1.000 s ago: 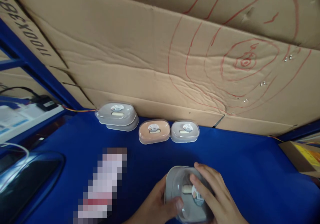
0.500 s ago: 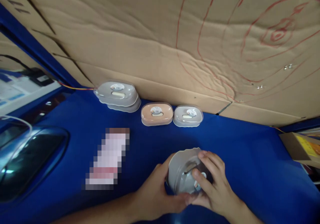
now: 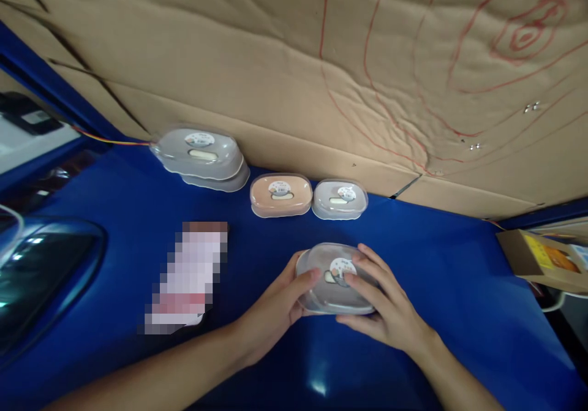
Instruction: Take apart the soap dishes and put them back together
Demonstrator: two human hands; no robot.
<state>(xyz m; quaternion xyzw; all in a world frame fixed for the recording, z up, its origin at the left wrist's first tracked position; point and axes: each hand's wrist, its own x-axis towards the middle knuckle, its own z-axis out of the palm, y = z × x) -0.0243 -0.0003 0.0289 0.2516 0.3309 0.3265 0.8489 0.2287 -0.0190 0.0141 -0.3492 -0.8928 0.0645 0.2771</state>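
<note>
An oval grey box with a clear lid is between my two hands above the blue table, its round label and small cream oval facing up. My left hand grips its left end, thumb lying over the lid and the other fingers partly hidden beneath. With fingertips on the lid and thumb along the near edge, my right hand holds the right end. Beyond it sit a similar peach box and a smaller-looking grey box, side by side.
Stacked grey boxes with clear lids stand at the back left by the cardboard wall. A blurred-out phone-like item lies left on the blue table. A dark glossy device is farther left; an open carton is at right.
The grey box has gone from tilted to nearly level, its lid now lying over it. My left thumb has moved onto the lid. The whole view has shifted slightly.
</note>
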